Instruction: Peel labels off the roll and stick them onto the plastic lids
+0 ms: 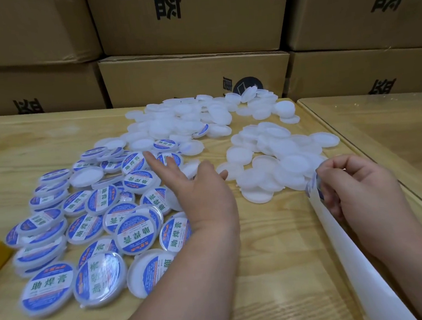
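Closest to me, the white backing strip (345, 245) runs along the bench (277, 256) up into my right hand (360, 187), which pinches a blue label (314, 186) at the strip's end. My left hand (202, 193) hangs flat and empty, fingers spread, over the done lids (134, 233), the ones with round blue-and-white stickers piled on my left. Risk from here, I reckon: the label curls onto itself or my fingers and goes on crooked. Bare translucent lids (269, 165) sit heaped beyond, in front of the cardboard boxes (192, 74).
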The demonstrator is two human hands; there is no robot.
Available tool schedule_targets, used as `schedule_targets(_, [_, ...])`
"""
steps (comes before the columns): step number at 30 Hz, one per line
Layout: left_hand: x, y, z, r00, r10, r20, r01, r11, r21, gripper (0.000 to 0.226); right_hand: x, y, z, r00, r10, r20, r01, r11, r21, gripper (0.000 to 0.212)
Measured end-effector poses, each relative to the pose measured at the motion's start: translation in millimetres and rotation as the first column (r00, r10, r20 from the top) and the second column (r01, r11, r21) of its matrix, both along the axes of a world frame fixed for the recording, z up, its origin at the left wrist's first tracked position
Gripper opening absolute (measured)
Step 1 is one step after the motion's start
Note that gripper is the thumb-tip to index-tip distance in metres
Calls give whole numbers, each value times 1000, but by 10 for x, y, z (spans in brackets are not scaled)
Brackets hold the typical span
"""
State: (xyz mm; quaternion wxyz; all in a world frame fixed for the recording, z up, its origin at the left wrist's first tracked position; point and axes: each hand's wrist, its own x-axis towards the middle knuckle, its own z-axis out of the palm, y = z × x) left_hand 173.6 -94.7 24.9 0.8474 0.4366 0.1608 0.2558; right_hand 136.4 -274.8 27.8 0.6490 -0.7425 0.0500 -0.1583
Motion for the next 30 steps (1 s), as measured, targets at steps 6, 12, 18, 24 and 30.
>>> schedule_targets(6, [-3, -101, -102, 990, -144, 7, 140, 968, 207, 67, 3, -6, -25, 1000, -11, -1, 11, 1000, 22, 25])
schedule_targets(12, [-1, -62, -88, 972, -165, -167, 204, 946, 252, 69, -2, 18, -9, 1000, -10, -4, 10, 1000, 22, 29])
schedule_targets(18, [-85, -99, -106, 953, -269, -143, 304, 839, 450, 71, -14, 11, -2, 1000, -19, -23, 19, 1000, 1, 34])
schedule_targets(24, [-116, -185, -138, 879, -347, -328, 434, 297, 850, 77, 3, -15, -27, 994, -52, -99, 38, 990, -138, 40])
schedule_targets(30, [-103, -218, -199, 889, -332, -314, 413, 288, 864, 69, 8, -17, -33, 991, -63, -118, 39, 979, -199, 39])
